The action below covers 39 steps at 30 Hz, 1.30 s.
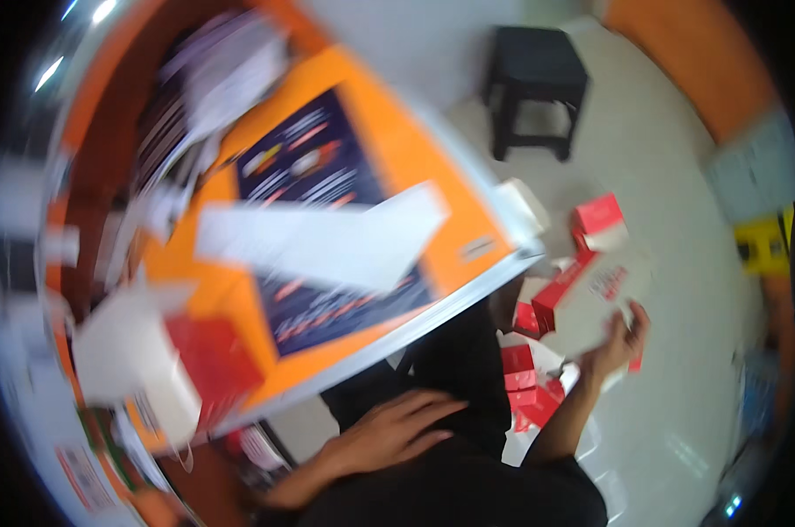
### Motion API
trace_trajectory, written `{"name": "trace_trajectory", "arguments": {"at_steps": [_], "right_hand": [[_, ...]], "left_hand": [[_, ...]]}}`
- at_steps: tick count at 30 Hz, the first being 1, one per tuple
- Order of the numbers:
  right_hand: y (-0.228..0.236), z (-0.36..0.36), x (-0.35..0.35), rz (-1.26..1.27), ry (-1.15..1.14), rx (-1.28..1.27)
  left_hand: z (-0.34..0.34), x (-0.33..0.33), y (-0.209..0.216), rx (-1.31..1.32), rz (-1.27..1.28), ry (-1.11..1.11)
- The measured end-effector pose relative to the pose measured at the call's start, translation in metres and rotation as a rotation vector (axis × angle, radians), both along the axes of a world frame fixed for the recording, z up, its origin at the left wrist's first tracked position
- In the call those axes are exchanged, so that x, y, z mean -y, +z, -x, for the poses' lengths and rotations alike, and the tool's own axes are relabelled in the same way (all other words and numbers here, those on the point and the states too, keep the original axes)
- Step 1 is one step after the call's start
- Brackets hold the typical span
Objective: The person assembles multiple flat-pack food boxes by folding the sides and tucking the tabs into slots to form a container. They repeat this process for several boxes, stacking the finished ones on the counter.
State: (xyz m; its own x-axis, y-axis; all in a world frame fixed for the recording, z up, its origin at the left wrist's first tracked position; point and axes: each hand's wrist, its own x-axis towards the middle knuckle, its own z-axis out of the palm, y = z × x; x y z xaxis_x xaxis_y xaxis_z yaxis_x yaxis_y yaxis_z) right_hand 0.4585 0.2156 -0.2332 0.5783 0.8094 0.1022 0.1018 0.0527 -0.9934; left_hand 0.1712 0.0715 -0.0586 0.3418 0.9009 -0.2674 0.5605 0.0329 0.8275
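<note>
Beside the desk, low on the right, my right hand [618, 344] has its thumb and fingers closed at the near corner of a red and white cardboard box [595, 285]. This box sits among several other red and white boxes on the floor, one of them a smaller box [599, 220] just behind it. My left hand [402, 432] rests flat over my dark-clothed lap, its fingers stretched out and holding nothing. In front of it stands the orange-topped desk [476, 250]. A folded white paper or card piece [318, 241] lies there across a dark printed sheet [305, 158].
Another red and white box [173, 369], blurred, stands at the desk's near left corner. Stacked papers [235, 75] fill the desk's far left. A black stool [536, 88] stands on the floor beyond the desk. A yellow object [762, 246] is at the far right.
</note>
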Motion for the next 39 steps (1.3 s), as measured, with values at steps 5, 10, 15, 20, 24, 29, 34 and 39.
{"name": "trace_trajectory", "arguments": {"at_steps": [5, 10, 15, 20, 24, 29, 34, 39], "right_hand": [[0.163, 0.042, 0.071, -0.498, 0.274, 0.032], [0.216, 0.107, 0.082, -0.699, 0.511, 0.152], [0.251, 0.14, 0.096, -1.13, 0.696, 0.009], [0.254, 0.144, 0.059, -1.309, 0.874, 0.193], [0.257, 0.219, 0.061, -1.095, 1.143, 0.019], [0.262, 0.294, 0.028, -1.041, 1.535, -0.097], [0.266, 0.341, 0.019, -0.755, 1.824, -0.216], [0.261, 0.359, 0.018, -0.793, 1.841, 0.004]], "left_hand": [[-0.039, -0.009, 0.038, -0.059, -0.837, 0.04], [-0.032, 0.006, 0.057, -0.112, -1.071, 0.31], [0.013, 0.053, 0.08, 0.065, -1.287, 0.624], [0.089, 0.098, 0.144, -0.067, -1.253, 0.985], [0.134, 0.103, 0.171, 0.22, -1.253, 1.111], [0.175, 0.106, 0.185, 0.288, -1.16, 1.022], [0.217, 0.118, 0.173, 0.047, -1.159, 1.117], [0.239, 0.131, 0.148, -0.319, -1.202, 1.289]]}}
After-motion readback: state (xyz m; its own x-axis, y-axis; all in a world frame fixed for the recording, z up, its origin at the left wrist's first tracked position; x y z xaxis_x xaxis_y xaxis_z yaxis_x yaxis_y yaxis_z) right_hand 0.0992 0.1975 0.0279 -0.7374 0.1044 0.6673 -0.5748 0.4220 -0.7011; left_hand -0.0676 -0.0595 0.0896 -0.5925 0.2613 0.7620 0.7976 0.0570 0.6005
